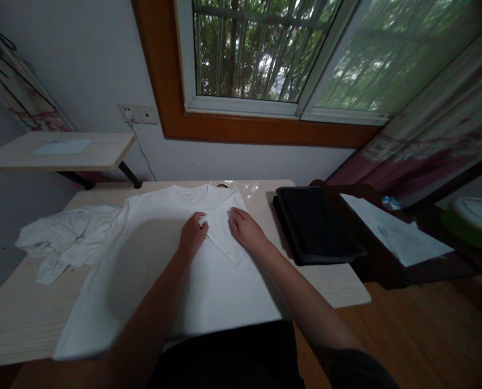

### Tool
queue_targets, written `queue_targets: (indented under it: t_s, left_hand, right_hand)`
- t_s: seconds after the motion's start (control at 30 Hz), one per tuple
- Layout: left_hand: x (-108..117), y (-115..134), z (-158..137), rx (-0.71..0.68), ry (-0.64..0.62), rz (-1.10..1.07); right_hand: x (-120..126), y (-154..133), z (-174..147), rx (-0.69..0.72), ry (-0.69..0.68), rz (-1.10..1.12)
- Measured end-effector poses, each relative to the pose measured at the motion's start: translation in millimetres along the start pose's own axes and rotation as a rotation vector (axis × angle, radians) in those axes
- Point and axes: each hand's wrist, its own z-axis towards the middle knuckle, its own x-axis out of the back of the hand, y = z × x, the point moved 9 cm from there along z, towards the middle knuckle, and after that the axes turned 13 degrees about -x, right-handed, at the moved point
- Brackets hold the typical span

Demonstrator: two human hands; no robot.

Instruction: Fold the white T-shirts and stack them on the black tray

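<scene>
White cloth T-shirt (151,265): flat on pale wood-grain worktop (14,319); one sleeve (223,229) laid inward.
Left hand (192,235): pinching sleeve edge.
Right hand (247,229): loosely spread, resting on sleeve.
Fold: apparently being squared; next move calls for smoothing.

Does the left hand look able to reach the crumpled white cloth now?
Probably yes: only the spread white shirt lies between the left hand and the crumpled cloth, though the hand should first release the sleeve.
</scene>
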Motion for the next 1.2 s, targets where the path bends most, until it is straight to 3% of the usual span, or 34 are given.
queue_targets:
  t_s: [0.2, 0.4, 0.5, 0.6, 0.7, 0.9, 1.2]
  left_hand:
    - [4, 1, 1, -0.094, 0.102, 0.063]
    - [-3, 8, 4, -0.253, 0.059, 0.115]
    - [-8, 17, 3, -0.364, 0.028, 0.131]
    - [-8, 19, 2, -0.39, 0.032, 0.128]
    - [-10, 17, 2, -0.384, 0.023, 0.136]
    - [-10, 18, 2, -0.363, 0.0, 0.144]
    - [-3, 10, 1, -0.221, 0.072, 0.073]
  right_hand:
    - [-29, 1, 35, -0.092, 0.073, -0.091]
    - [-15, 34, 44, -0.215, 0.175, -0.13]
    - [-5, 46, 50, -0.187, 0.208, -0.113]
    - [2, 62, 67, -0.18, 0.213, -0.041]
    - [0, 78, 93, -0.177, 0.135, 0.008]
    - [-13, 84, 135, -0.037, -0.136, 0.054]
    - [-13, 82, 158, 0.036, -0.203, -0.013]
